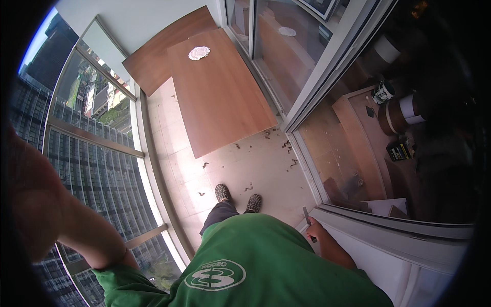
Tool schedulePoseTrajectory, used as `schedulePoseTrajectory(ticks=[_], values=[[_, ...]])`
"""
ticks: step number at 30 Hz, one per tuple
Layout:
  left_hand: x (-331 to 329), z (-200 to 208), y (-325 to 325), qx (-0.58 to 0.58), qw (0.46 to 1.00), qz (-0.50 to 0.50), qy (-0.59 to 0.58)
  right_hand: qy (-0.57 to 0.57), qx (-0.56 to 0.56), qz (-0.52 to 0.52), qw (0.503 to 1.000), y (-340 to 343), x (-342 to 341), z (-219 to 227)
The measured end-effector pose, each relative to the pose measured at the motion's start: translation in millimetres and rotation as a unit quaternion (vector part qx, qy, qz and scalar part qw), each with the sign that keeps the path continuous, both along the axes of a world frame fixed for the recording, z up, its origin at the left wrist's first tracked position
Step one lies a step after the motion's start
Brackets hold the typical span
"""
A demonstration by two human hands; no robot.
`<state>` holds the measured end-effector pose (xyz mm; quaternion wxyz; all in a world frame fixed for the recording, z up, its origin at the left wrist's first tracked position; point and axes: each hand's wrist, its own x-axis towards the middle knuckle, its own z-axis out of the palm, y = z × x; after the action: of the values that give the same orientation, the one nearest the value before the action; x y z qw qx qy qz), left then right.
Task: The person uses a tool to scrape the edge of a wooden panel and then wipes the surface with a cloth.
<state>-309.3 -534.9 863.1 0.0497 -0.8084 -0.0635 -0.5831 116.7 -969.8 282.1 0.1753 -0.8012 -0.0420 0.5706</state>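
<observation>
Although the left hand point(36, 215) was raised nearest, its grip could not be determined. A slim tool point(306, 215) was clasped in the right hand point(317, 230), near the door frame point(388, 225). Beyond, a brown panel point(220, 97) bearing a white patch point(199, 53) was noted.

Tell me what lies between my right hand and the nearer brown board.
Past the slim tool in your right hand, pale floor strewn with dark scraps stretches to the nearer brown board, in the head view.
</observation>
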Motion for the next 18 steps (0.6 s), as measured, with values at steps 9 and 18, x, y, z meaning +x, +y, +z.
schedulePoseTrajectory(ticks=[9,18], values=[[-212,-434,-13,-0.725,0.608,0.320,-0.051,0.236,0.033,-0.129,0.962,115,-19,57],[-366,-583,-151,-0.899,0.196,0.379,0.095,0.030,-0.005,0.067,0.997,236,-98,81]])
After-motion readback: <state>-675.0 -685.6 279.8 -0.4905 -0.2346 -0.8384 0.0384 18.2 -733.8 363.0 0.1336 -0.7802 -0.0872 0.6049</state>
